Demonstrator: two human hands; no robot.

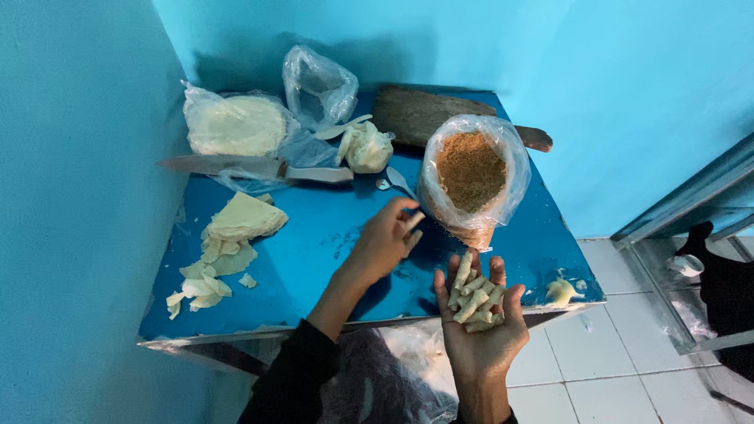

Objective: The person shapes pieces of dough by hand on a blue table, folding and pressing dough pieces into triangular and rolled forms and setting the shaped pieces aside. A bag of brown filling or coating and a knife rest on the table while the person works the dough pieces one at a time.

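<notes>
One view only, from the head camera, looking down on a blue table [314, 235] set in a corner of blue walls. The right hand [481, 330] lies palm up off the table's near edge, fingers loosely cupped, cradling a small heap of pale rolled sticks [473, 297]. Their long axes run mostly from the heel of the palm toward the fingertips, pointing at the bag beyond. The left hand [385, 239] hovers over the table just left of that heap, fingers curled together; whether it pinches anything between them cannot be told. It is the nearer hand to the clear bag of brown crumbs [471, 177], which stands open just to its right and directly ahead of the cupped palm.

Further back lie a spoon [397, 182], a bundle of pale dough in plastic [367, 147], an empty plastic bag [318, 86] and a dark wooden board [440, 118]. To the left sit a bagged stack of round wrappers [236, 126], a long knife [251, 166], and cut wrapper pieces [224, 247] spread toward the front corner. A lone scrap [561, 292] rests near the right edge, above a tiled floor [620, 345].
</notes>
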